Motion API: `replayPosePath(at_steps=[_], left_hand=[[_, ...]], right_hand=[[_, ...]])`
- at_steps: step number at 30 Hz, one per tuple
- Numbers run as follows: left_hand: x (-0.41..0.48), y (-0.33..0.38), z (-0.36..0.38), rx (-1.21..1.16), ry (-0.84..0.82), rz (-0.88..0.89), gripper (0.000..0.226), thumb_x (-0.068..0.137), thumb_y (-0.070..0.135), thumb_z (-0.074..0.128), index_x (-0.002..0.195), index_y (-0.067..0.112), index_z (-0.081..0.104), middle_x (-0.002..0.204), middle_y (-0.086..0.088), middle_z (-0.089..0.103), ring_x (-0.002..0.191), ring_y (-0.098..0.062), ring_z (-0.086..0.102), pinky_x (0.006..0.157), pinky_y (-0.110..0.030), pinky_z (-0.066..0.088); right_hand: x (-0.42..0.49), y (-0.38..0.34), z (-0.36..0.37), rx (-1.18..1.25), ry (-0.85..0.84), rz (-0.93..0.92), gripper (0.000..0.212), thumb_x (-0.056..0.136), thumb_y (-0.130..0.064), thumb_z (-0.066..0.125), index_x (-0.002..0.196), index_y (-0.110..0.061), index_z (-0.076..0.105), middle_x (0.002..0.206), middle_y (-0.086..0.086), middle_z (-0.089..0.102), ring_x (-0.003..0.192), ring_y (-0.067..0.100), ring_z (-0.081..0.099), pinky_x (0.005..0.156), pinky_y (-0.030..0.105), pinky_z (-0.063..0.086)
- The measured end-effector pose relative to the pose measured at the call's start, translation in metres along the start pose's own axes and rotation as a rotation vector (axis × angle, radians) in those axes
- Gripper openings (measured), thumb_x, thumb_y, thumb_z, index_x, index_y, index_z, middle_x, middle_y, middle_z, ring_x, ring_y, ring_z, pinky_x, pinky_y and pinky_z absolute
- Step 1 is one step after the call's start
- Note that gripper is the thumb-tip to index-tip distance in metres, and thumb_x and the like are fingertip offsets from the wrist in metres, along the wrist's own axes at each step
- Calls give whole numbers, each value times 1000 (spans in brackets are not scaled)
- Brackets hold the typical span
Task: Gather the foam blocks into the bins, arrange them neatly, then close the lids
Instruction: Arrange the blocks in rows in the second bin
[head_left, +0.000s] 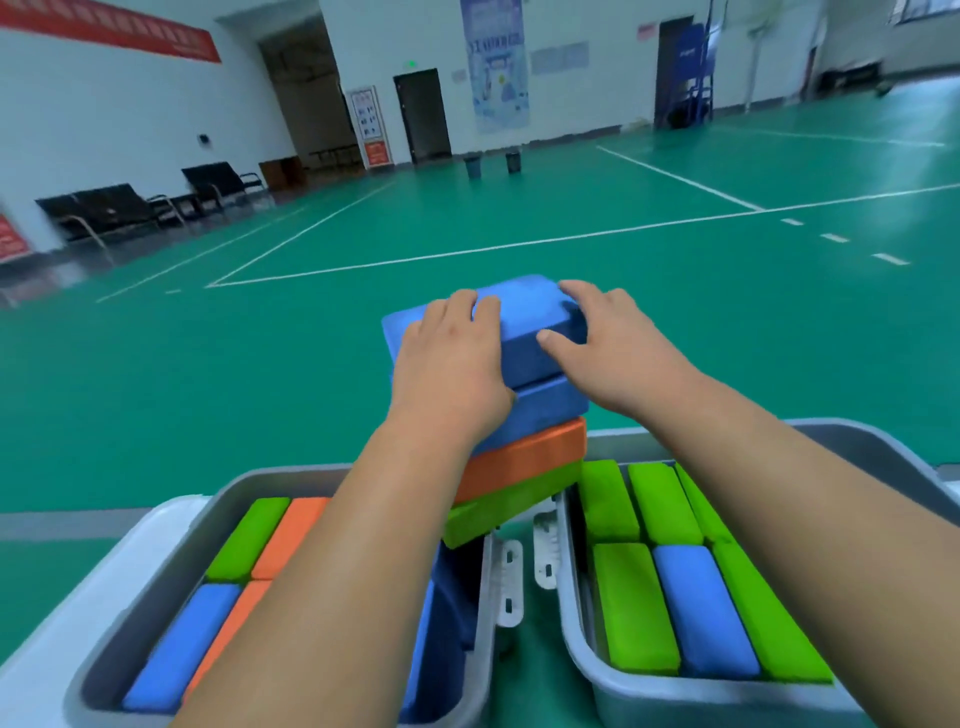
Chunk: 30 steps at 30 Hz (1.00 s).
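Note:
A stack of foam blocks leans above the gap between two grey bins: a blue block (524, 317) on top, a second blue block (545, 410) under it, then an orange block (524, 457) and a green block (504, 506). My left hand (452, 364) lies over the left side of the top blue block. My right hand (608, 343) grips its right end, thumb on the near face. The left bin (156, 587) holds green, orange and blue blocks standing on edge. The right bin (592, 670) holds rows of green blocks and one blue block (701, 613).
A white lid (67, 623) hangs open off the left bin's left side. White latches (511, 582) hang between the bins. Green court floor (208, 374) with white lines stretches ahead. Black chairs (114, 208) line the left wall, and two dark buckets (491, 162) stand far off.

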<state>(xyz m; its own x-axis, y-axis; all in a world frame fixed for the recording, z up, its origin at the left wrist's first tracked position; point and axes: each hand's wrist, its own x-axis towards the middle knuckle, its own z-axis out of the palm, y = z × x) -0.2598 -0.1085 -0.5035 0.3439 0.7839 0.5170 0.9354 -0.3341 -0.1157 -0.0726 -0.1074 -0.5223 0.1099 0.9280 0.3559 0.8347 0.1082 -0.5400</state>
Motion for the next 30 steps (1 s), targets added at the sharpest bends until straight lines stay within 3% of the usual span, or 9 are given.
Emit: replayPosePath(at_steps=[4,6,8,12,16,20,23,27,30], left_hand=[[-1,-8,11,15,-77,-42,86,73,45,79,148,27,40,160,1,36,142,-25,39,112,-49,34],[-4,-10,15,-2,-96,-106,90,78,42,75,154,38,28,164,10,27,150,-24,29,116,-63,22],[-7,-13,15,-44,-110,-157,92,81,39,74,155,48,21,166,18,21,153,-27,22,112,-72,22],[-11,-16,11,-125,-111,-168,94,82,41,78,157,50,22,166,25,21,151,-26,23,100,-56,44],[-6,-9,1,-108,-12,-134,91,81,40,76,156,49,25,165,26,25,150,-25,27,100,-53,46],[2,26,-10,-115,129,-43,92,76,36,79,155,44,33,163,21,34,148,-26,32,99,-54,44],[5,63,-7,-168,199,38,87,77,33,79,154,40,37,161,19,38,146,-27,36,96,-53,44],[3,117,8,-271,187,132,86,81,39,79,155,37,35,163,19,35,146,-26,35,97,-55,44],[-3,160,29,-378,122,165,88,82,43,77,157,36,31,165,18,29,147,-25,33,100,-54,45]], right_hand=[[-2,1,7,-96,-48,32,68,93,-62,55,153,-41,33,135,14,46,123,42,52,108,50,43],[-5,5,12,-26,-47,36,69,92,-60,57,153,-45,27,133,14,46,119,40,54,106,50,45],[-9,6,16,42,-28,26,69,93,-53,60,153,-46,26,132,12,46,117,35,56,104,46,46],[-14,2,16,143,65,24,66,91,-42,64,152,-41,39,133,7,52,121,23,54,100,31,40],[-15,-5,-1,274,203,68,52,91,-42,64,142,-43,52,127,1,54,105,6,54,92,23,37],[-25,5,-24,417,391,146,37,96,-46,61,133,-43,56,123,-5,50,92,-21,49,75,0,33],[-35,27,-44,450,599,238,39,98,-49,58,134,-35,51,130,-3,51,98,-4,49,83,14,35],[-42,67,-80,463,729,451,63,98,-50,55,150,-16,41,147,7,46,125,21,51,99,31,38],[-55,99,-97,376,699,557,62,94,-47,56,147,-14,47,140,7,44,113,26,56,91,32,39]])
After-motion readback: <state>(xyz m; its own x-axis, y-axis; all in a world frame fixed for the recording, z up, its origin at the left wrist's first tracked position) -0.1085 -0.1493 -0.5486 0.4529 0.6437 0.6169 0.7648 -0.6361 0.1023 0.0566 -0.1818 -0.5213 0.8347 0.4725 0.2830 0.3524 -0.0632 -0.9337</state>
